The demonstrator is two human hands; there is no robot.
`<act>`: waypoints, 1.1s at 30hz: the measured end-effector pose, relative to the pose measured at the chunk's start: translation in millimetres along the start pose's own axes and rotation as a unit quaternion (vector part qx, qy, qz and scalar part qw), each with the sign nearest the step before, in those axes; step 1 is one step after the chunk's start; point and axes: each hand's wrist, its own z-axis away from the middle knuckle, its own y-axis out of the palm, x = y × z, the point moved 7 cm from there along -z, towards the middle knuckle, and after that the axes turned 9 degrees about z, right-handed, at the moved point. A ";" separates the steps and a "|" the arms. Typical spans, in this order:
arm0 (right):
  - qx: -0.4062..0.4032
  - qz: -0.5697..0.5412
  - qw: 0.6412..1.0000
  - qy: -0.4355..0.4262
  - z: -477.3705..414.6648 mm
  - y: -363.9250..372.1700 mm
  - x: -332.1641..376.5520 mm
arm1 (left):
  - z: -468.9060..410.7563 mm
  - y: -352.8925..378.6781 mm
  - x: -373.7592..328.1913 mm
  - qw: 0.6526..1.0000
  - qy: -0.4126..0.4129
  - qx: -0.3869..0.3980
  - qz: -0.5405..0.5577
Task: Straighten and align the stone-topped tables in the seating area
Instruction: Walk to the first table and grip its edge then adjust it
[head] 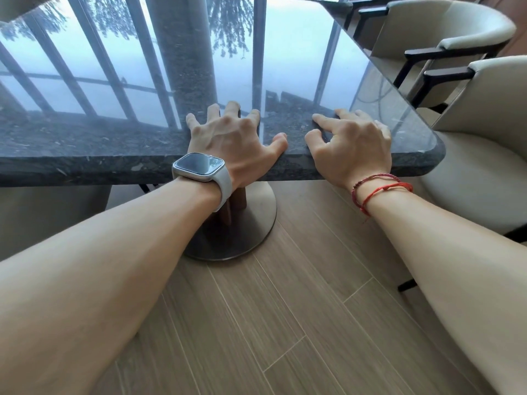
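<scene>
A dark polished stone-topped table point(85, 155) fills the upper half of the head view, its glossy top mirroring window bars and trees. My left hand point(231, 138), with a white watch on the wrist, lies flat on the near edge, fingers spread on top and the thumb at the rim. My right hand point(350, 143), with red string bracelets, rests beside it on the same edge near the rounded right corner, fingers on the top. Neither hand wraps around the slab. The table's round metal base point(256, 220) stands on the floor below my left wrist.
Two cream upholstered armchairs with dark frames stand along the table's right side, one near point(484, 155) and one farther back point(445, 27). Another cream seat point(51, 212) sits under the table's left. Wood-look plank floor point(285, 323) stretches toward me.
</scene>
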 end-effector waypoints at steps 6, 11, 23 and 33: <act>0.000 0.000 1.000 -0.003 -4.8 1.7 -3.8 | -2.6 1.6 -3.6 1.000 -0.002 -0.005 0.003; 0.000 0.001 1.000 -0.005 -4.0 2.3 -4.3 | -2.2 1.6 -4.3 1.000 0.002 -0.003 0.004; -0.001 0.019 1.000 0.001 -2.4 1.3 -3.7 | -2.9 3.8 -1.6 1.000 -0.005 0.003 0.018; 0.132 0.057 0.989 0.035 2.4 -1.9 5.6 | -2.1 6.9 1.6 0.996 -0.011 0.079 0.031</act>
